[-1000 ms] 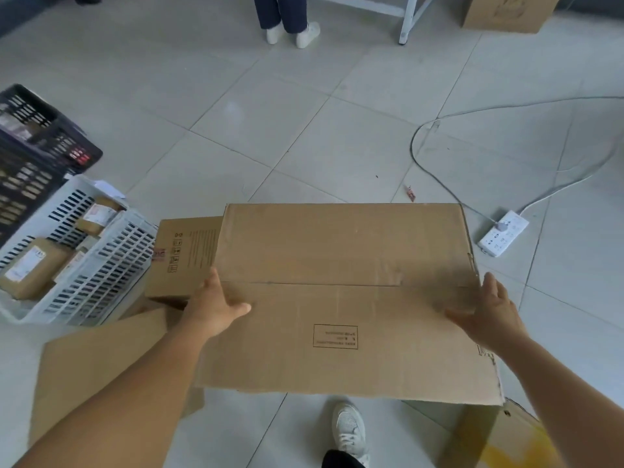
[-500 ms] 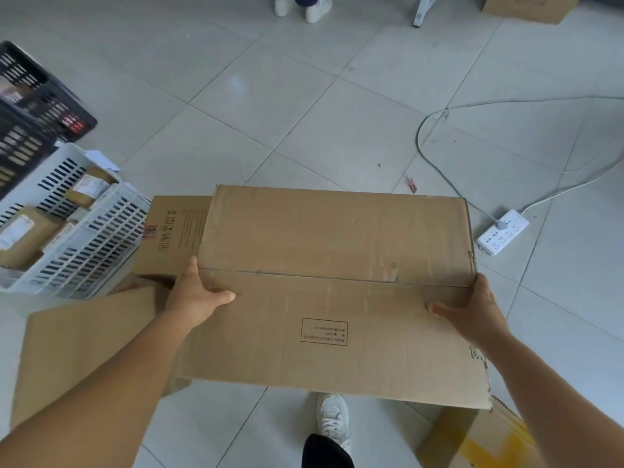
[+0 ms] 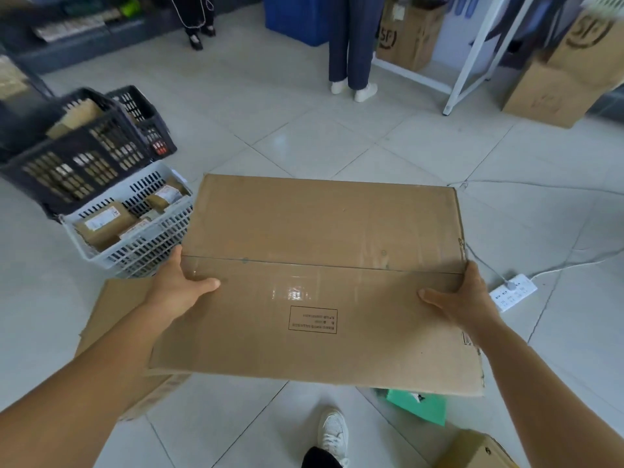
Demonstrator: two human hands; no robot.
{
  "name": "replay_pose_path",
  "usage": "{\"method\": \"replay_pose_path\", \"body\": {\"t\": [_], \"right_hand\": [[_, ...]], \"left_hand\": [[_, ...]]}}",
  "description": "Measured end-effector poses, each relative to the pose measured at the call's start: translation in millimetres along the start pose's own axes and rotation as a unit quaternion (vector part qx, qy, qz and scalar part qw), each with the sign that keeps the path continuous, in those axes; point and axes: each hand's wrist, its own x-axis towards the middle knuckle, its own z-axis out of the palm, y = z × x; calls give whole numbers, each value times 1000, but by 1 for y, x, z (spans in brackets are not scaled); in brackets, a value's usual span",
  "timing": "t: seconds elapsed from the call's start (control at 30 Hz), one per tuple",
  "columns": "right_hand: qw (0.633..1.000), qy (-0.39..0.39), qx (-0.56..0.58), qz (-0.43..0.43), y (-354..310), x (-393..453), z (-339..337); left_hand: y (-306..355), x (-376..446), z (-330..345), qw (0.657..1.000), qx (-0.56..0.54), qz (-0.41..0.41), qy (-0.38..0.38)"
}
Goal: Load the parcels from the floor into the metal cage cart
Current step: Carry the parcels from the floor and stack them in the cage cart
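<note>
A: What do you see from the head camera?

B: A big brown cardboard box (image 3: 324, 278) sits in the middle, held up above the floor (image 3: 304, 136). The left hand (image 3: 180, 287) grips its edge at 9 o'clock, thumb on top. The right hand (image 3: 467, 300) grips the edge at 3 o'clock, thumb on top too. The other fingers go under the box, so I can't see them.

A: What is around it?

B: At 10 o'clock a white basket (image 3: 141, 244) holds small parcels. A black crate (image 3: 77, 157) stands just behind it. At 3 o'clock a white power strip (image 3: 513, 292) lies on the floor. At 6 o'clock there is a white shoe (image 3: 334, 434), and a green bag (image 3: 418, 407) lies near it. At 12 o'clock a person's legs (image 3: 351, 45) stand far off. I see no cage cart.
</note>
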Motion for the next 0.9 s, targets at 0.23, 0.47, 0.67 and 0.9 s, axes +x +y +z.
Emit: {"method": "replay_pose_path", "body": {"t": [0.23, 0.47, 0.67, 0.9], "right_hand": [[995, -26, 42, -89, -68, -68, -2], [978, -74, 50, -187, -152, -130, 14], [956, -139, 52, -253, -210, -164, 43], [903, -254, 24, -345, -276, -221, 86]], "left_hand": [[-29, -85, -101, 994, -53, 8, 96], [-66, -166, -191, 974, -83, -20, 210], [-95, -230, -234, 952, -92, -51, 287], [-150, -323, -276, 908, -96, -128, 388]]}}
